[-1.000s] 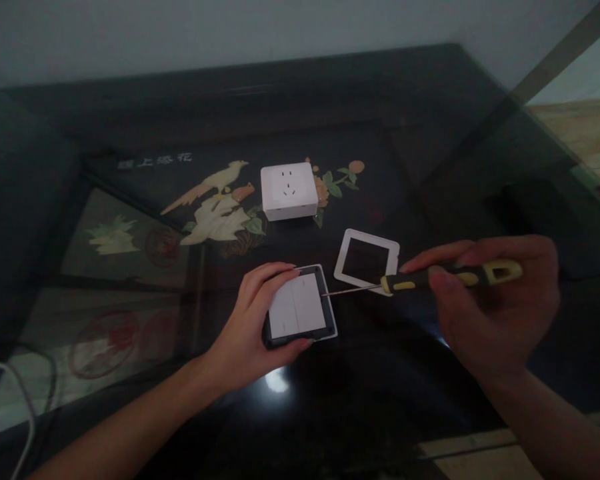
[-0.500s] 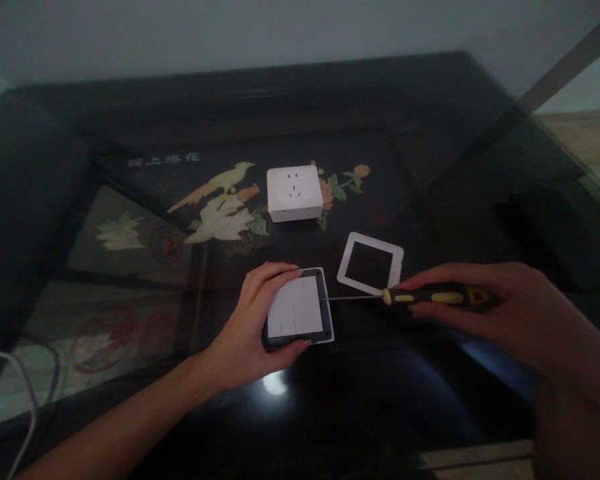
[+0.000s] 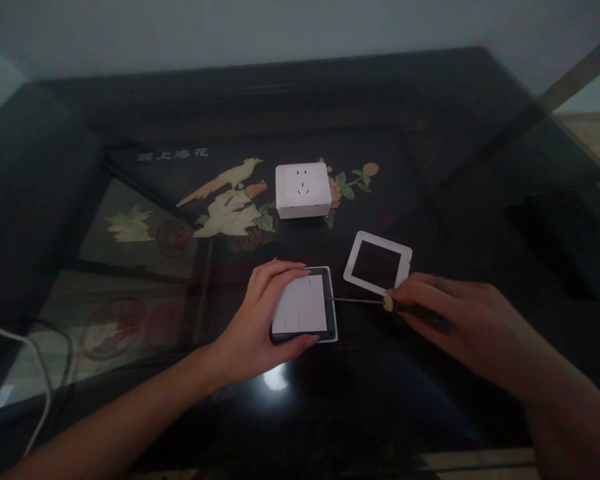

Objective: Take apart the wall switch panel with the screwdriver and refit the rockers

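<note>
My left hand [image 3: 267,313] grips a wall switch [image 3: 303,307] with two white rockers in a dark surround, thumb on the near edge and fingers over the far edge. In my right hand [image 3: 450,307] is a screwdriver [image 3: 357,301], fingers wrapped round its dark and yellow handle. The shaft points left, its tip at the right edge of the white rockers. Beyond my right fingertips lies a white square cover frame [image 3: 353,265], flat on the table. Farther back stands a white socket box [image 3: 303,191] with its outlet holes facing up.
The dark glossy table [image 3: 280,420] has a bird-and-flower picture [image 3: 230,213] under its surface. A white cable [image 3: 43,373] curves at the left edge. On the right is a dark block-like shape [image 3: 570,240], hard to make out.
My right hand has slid forward along the screwdriver handle towards the shaft. The tip stays at the switch's right side, and the left hand keeps its hold. The whole view has shifted slightly.
</note>
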Demonstrator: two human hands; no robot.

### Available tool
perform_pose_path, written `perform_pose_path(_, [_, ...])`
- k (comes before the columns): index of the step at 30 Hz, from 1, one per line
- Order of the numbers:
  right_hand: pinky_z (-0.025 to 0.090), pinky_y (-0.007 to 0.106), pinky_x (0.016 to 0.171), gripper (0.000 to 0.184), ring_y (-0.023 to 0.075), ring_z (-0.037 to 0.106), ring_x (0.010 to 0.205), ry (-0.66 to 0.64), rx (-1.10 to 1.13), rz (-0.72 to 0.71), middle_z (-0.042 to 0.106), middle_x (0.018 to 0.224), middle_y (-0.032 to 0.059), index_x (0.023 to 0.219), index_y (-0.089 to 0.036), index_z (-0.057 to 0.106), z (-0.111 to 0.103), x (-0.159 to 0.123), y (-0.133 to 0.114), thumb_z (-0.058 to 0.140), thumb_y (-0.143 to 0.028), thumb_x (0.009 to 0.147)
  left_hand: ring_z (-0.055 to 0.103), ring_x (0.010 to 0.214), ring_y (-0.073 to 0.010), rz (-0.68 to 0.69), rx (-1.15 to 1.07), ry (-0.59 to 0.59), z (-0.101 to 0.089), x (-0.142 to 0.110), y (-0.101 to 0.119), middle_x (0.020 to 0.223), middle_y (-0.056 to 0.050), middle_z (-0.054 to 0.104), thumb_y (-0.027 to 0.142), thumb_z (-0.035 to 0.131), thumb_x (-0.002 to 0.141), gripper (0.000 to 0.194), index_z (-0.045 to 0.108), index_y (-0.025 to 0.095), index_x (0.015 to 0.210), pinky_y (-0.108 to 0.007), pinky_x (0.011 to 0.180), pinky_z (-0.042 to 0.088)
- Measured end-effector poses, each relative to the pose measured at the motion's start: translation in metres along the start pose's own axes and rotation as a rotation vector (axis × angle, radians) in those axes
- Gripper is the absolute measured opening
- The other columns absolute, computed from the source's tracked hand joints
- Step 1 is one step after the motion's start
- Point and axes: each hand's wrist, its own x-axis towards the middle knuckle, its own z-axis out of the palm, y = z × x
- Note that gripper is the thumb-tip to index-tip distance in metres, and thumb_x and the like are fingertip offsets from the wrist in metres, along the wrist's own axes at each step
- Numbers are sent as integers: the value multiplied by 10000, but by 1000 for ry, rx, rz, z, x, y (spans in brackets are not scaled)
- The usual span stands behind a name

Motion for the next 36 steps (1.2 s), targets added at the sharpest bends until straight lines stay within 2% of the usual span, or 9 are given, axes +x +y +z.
perform_pose_path(3, [530,299,606,154,179,694,743,11,-29,-77,694,965,35,998,-232,598,1,2,-1,468,-165,948,386,1254,-289,1,1,14,0,0,1,1314,-101,422,313,678,825,615,355,259,1345,-476,1098,336])
perform_pose_path(6, [527,305,702,135,185,666,852,53,-32,-105,664,985,46,1026,-228,604,1,3,0,523,-166,939,392,1252,-294,-1,3,17,0,-1,2,1317,-102,420,344,708,802,660,356,260,1353,-471,1092,346])
perform_pose_path(10, [507,330,790,137,187,632,882,105,-12,-102,658,969,54,1040,-201,641,1,6,3,570,-174,926,399,1254,-295,-7,8,16,0,0,2,1321,-99,426,366,729,783,683,369,266,1355,-468,1093,347])
perform_pose_path(16, [492,358,809,186,207,618,906,126,10,-70,672,969,64,1075,-194,690,7,10,12,596,-197,914,413,1247,-295,-5,17,26,0,0,0,1311,-97,443,358,720,788,645,393,265,1336,-477,1087,351])
perform_pose_path(21, [483,386,805,215,216,618,874,76,51,-34,681,939,70,1067,-194,717,10,13,19,560,-270,940,419,1244,-306,0,24,51,1,-1,-1,1314,-100,453,378,729,778,651,405,269,1332,-496,1084,350])
perform_pose_path(26, [494,368,778,272,216,631,898,-11,151,8,692,953,74,1084,-198,718,11,12,23,516,-334,963,440,1228,-304,-4,29,57,2,-1,-2,1307,-102,465,378,721,782,635,412,270,1327,-490,1066,373])
perform_pose_path(31, [494,377,833,273,212,629,936,-90,240,70,684,1000,68,1101,-219,713,14,11,26,517,-347,961,441,1234,-317,-8,30,59,2,-1,-1,1308,-104,468,382,706,793,613,413,282,1323,-513,1065,370])
perform_pose_path(36, [490,365,820,249,198,613,902,-154,284,76,643,946,58,1067,-240,718,15,16,26,521,-344,957,446,1233,-327,-18,16,62,2,-1,-1,1310,-100,473,372,723,767,633,422,291,1319,-521,1061,369])
